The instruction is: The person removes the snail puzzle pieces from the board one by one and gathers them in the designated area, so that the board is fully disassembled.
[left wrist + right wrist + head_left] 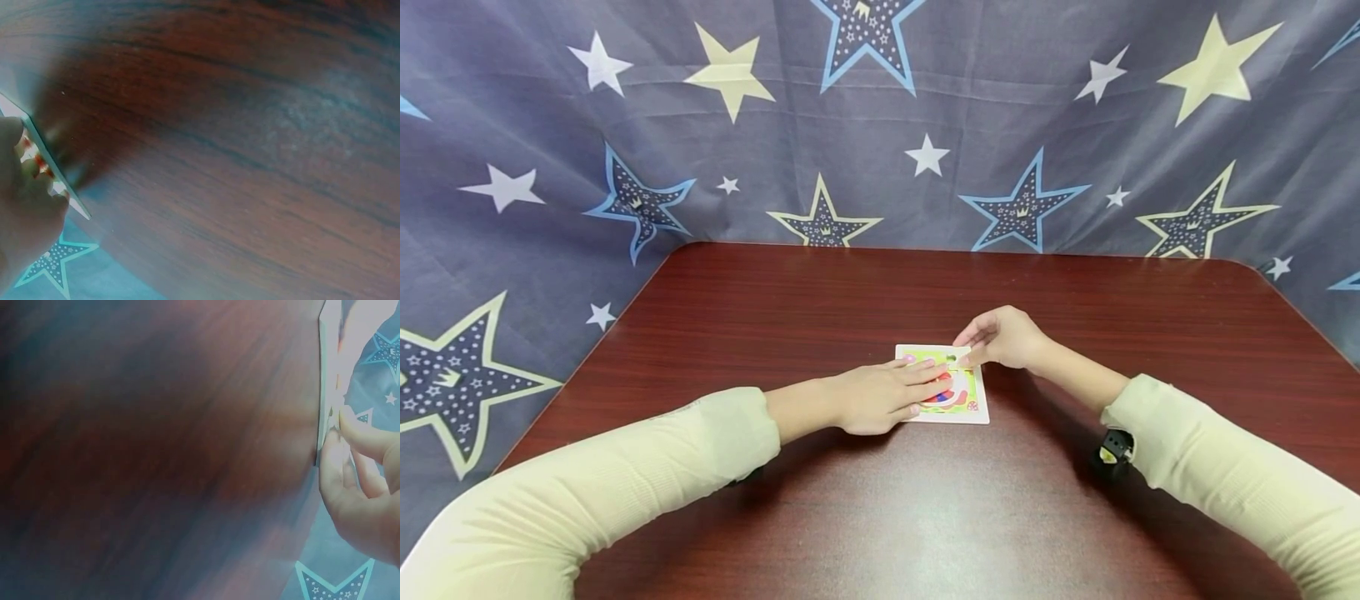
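Observation:
A small white-bordered picture puzzle (981,412) with a bright yellow, red and pink design lies near the middle of the table. Across its left part my left hand (876,398) rests flat with spread, straight fingers, covering much of the picture. My right hand (1006,337) is at the upper right corner, where thumb and fingers pinch what looks like a puzzle piece (961,353); the fingers hide most of it. In the right wrist view the right hand (365,481) is at the puzzle's thin edge (323,381). The left wrist view catches the left hand (28,206) on the puzzle.
The dark red wooden table (790,300) has a glossy reflection towards its front. Behind and beside it hangs a grey-blue curtain (880,117) printed with stars. A small black strapped device (1115,450) sits at the right wrist.

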Action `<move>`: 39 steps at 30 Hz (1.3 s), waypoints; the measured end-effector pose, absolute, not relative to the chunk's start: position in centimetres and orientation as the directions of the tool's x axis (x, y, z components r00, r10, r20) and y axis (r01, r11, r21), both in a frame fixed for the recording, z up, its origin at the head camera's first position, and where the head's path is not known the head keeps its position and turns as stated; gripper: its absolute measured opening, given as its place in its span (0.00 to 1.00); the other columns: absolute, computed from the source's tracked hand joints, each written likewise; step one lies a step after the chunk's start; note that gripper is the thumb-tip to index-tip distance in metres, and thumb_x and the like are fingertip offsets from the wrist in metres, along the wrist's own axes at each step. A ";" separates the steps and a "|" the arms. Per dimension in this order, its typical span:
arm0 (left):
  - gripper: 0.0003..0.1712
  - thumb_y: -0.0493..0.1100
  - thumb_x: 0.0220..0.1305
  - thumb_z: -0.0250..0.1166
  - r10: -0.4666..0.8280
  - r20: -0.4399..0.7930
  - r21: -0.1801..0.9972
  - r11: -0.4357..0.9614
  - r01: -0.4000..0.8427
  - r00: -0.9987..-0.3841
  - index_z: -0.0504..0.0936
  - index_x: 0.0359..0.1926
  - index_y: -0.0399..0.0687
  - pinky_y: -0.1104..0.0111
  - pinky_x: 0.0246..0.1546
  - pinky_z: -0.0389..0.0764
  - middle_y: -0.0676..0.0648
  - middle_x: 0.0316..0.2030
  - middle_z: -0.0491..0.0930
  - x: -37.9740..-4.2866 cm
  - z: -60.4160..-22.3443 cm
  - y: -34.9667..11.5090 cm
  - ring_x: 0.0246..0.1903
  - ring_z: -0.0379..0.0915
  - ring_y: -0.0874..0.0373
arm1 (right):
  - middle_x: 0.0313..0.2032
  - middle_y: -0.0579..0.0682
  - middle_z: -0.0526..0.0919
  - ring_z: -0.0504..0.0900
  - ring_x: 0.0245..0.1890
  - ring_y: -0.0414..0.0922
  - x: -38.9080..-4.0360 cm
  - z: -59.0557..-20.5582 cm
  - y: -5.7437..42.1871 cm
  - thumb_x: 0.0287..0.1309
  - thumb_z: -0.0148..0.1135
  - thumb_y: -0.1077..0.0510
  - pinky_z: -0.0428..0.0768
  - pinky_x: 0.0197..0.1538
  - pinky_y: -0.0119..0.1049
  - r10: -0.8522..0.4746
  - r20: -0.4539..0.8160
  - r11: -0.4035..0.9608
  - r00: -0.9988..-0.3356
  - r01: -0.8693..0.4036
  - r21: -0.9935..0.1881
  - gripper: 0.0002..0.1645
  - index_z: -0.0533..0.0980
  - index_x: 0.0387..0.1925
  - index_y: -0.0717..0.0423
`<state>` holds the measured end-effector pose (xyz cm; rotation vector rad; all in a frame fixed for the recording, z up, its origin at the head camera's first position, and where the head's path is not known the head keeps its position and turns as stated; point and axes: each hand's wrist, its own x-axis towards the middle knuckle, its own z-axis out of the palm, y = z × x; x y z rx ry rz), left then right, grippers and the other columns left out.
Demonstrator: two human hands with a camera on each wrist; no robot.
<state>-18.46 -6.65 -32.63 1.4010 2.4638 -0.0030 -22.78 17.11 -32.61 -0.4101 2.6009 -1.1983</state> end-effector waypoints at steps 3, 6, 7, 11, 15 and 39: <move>0.32 0.48 0.76 0.43 0.837 -0.266 0.145 0.525 0.839 -0.477 0.47 0.76 0.58 0.58 0.77 0.45 0.53 0.77 0.42 -18.5 -32.6 -6.5 0.77 0.37 0.58 | 0.33 0.57 0.89 0.82 0.28 0.32 -22.7 -32.5 17.4 0.45 0.73 0.67 0.82 0.35 0.26 -0.341 -0.169 0.565 -0.925 -0.059 -0.823 0.19 0.82 0.42 0.70; 0.32 0.49 0.75 0.43 0.835 -0.266 0.140 0.527 0.838 -0.481 0.47 0.76 0.58 0.58 0.77 0.45 0.54 0.77 0.43 -18.4 -32.6 -6.5 0.77 0.37 0.58 | 0.36 0.58 0.89 0.84 0.28 0.33 -22.6 -32.6 17.6 0.50 0.68 0.69 0.85 0.39 0.31 -0.339 -0.233 0.479 -0.911 0.046 -0.877 0.21 0.78 0.48 0.74; 0.32 0.49 0.75 0.43 0.836 -0.265 0.137 0.527 0.839 -0.481 0.48 0.76 0.58 0.58 0.77 0.45 0.53 0.77 0.44 -18.4 -32.6 -6.5 0.77 0.37 0.58 | 0.36 0.57 0.89 0.84 0.28 0.33 -22.6 -32.7 17.6 0.52 0.67 0.69 0.86 0.40 0.33 -0.337 -0.253 0.449 -0.907 0.081 -0.890 0.22 0.77 0.50 0.75; 0.32 0.48 0.76 0.43 0.835 -0.268 0.137 0.527 0.839 -0.481 0.48 0.76 0.57 0.58 0.77 0.45 0.53 0.77 0.44 -18.4 -32.5 -6.7 0.77 0.38 0.57 | 0.33 0.51 0.88 0.86 0.28 0.35 -22.5 -32.7 17.5 0.56 0.63 0.70 0.86 0.41 0.36 -0.336 -0.304 0.354 -0.891 0.180 -0.918 0.24 0.73 0.54 0.78; 0.31 0.48 0.76 0.43 0.838 -0.266 0.156 0.525 0.837 -0.476 0.48 0.76 0.56 0.57 0.77 0.44 0.52 0.77 0.45 -18.4 -32.5 -6.7 0.77 0.38 0.56 | 0.31 0.46 0.87 0.85 0.28 0.36 -22.4 -32.6 17.4 0.58 0.62 0.68 0.86 0.41 0.35 -0.313 -0.338 0.325 -0.888 0.234 -0.916 0.23 0.73 0.55 0.76; 0.32 0.47 0.75 0.43 0.845 -0.251 0.146 0.515 0.845 -0.472 0.49 0.76 0.56 0.57 0.77 0.44 0.51 0.77 0.44 -18.5 -32.8 -6.6 0.77 0.39 0.55 | 0.31 0.40 0.84 0.85 0.31 0.34 -23.3 -32.2 23.4 0.60 0.62 0.66 0.85 0.45 0.35 -0.189 -0.377 0.284 -0.907 0.317 -0.905 0.30 0.66 0.61 0.77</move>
